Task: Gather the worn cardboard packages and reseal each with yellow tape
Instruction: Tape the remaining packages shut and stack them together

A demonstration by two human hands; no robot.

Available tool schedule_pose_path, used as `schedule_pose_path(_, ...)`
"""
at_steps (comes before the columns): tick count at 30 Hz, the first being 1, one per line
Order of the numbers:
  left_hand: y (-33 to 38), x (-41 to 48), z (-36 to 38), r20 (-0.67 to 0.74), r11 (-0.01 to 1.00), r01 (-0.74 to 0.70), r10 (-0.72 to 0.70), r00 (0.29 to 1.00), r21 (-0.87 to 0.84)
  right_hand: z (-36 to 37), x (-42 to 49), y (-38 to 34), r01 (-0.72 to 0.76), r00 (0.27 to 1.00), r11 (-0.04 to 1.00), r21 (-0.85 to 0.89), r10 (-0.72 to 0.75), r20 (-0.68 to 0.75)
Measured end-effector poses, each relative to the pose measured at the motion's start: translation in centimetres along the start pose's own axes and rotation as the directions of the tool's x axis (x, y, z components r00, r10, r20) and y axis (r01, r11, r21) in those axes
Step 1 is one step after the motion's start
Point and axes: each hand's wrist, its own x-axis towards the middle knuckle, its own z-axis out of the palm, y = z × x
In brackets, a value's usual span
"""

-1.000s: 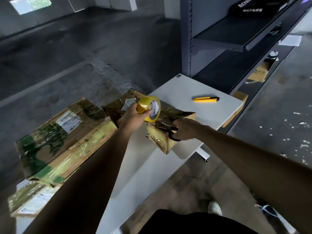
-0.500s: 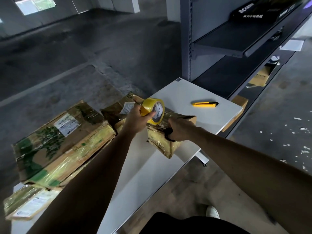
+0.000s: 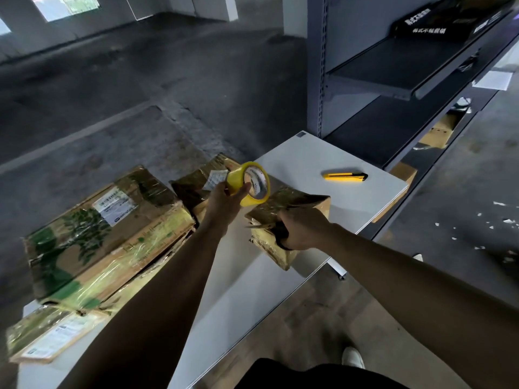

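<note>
While left hand (image 3: pixel 224 202) grips yellow tape roll (image 3: pixel 235 179), right hand (image 3: pixel 306 228) clutches scissors (image 3: pixel 281 233) against taped package (image 3: pixel 297 199), white table (image 3: pixel 309 155) beneath.

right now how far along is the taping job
Gathering looks done: the packages sit on the table. The large package shows glossy tape bands, so it seems resealed. In hand: the left hand holds the tape roll above the small package while the right hand grips scissors against it. Left: finishing this one; whether the others need tape I cannot tell.
</note>
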Motion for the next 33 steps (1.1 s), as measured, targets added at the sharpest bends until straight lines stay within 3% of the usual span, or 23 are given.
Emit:
schedule_pose_path(9, -2.2, -0.9, -1.2, -0.058, 0.986, 0.069, -0.079, 0.995, -0.152, 0.8, 0.0, -1.0, 0.092, 0.960, 0.911, -0.403, -0.189, -0.207)
schedule_pose_path(15, -2.7, -1.3, -2.3, -0.054, 0.974, 0.087, -0.101, 0.993, -0.208, 1.7, -0.4, -1.3, 0.100, 0.907, 0.890, -0.444, -0.265, -0.327)
schedule_pose_path(18, -2.8, -1.2, -2.8, -0.048, 0.968, 0.084, -0.098, 0.994, -0.236, 2.3, -0.3, -1.8, 0.079, 0.921, 0.922, -0.378, -0.213, -0.327)
schedule_pose_path(21, -2.9, -1.0, -3.4, -0.041, 0.951, 0.102, -0.119, 0.992, -0.291, 2.6, -0.1, -2.4, -0.025, 0.952, 0.979, -0.201, -0.038, -0.303)
schedule_pose_path(26, -3.3, -0.8, -4.2, -0.045, 0.937, 0.078, -0.100, 0.994, -0.340, 2.3, 0.6, -3.3, -0.116, 0.973, 0.974, -0.193, 0.073, -0.220)
schedule_pose_path(30, -4.1, -0.7, -4.6, -0.016, 0.939, 0.055, -0.065, 0.998, -0.339, 2.2, 1.1, -3.1, -0.312, 0.935, 0.945, 0.097, 0.324, -0.146)
schedule_pose_path(33, -4.8, -0.3, -4.3, -0.006, 0.950, 0.064, -0.069, 0.998, -0.304, 2.3, 1.5, -2.4, -0.370, 0.910, 0.874, 0.315, 0.410, -0.068)
